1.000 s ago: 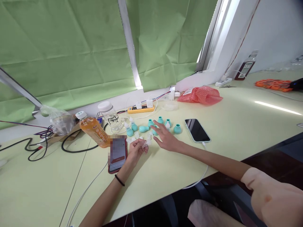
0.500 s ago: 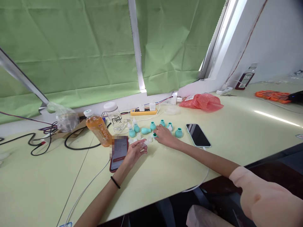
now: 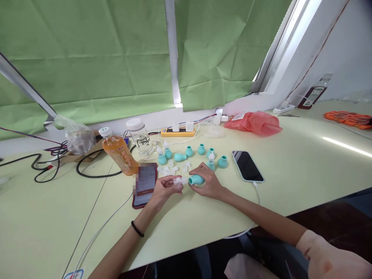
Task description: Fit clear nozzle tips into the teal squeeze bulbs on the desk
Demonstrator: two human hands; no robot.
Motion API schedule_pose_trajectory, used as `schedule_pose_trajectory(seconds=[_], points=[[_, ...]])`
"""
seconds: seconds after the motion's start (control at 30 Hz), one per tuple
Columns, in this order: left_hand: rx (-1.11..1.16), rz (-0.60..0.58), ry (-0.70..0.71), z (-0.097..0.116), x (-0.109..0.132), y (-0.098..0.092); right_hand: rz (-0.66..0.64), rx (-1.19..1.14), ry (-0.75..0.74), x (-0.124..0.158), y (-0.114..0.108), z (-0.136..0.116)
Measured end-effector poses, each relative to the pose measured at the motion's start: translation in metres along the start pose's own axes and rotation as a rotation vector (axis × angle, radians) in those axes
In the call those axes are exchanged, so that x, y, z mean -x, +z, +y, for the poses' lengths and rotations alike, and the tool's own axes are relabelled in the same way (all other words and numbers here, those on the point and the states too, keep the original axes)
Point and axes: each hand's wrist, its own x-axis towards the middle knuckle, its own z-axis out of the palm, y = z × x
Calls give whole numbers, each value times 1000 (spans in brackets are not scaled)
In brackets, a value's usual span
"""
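In right fingers (image 3: 202, 172), teal bulb (image 3: 196, 179), clear nozzle (image 3: 178, 180) alongside

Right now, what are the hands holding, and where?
The right hand grips a teal bulb around its body; the left hand pinches a small clear nozzle by the end away from it.

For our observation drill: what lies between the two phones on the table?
In the head view, both hands: the left hand holds a clear piece, the right hand a teal bulb. Other bulbs stand just behind.
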Motion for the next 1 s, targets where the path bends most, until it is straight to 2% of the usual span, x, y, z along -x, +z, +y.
schedule_pose_trajectory(seconds=[0.2, 0.5, 0.7, 0.8, 1.0], points=[[-222, 29, 9, -4, -1, 1, -46, 80, 7, 3, 3, -2], [-291, 11, 6, -2, 1, 10, -94, 296, 17, 7, 7, -5], [-467, 3, 57, -2, 2, 10, -160, 283, -1, 10, 8, -4], [-631, -9, 151, -7, 3, 7, -225, 297, 13, 12, 8, -2], [-994, -98, 524, -10, 6, 5, -366, 220, 25, 6, -1, -4]])
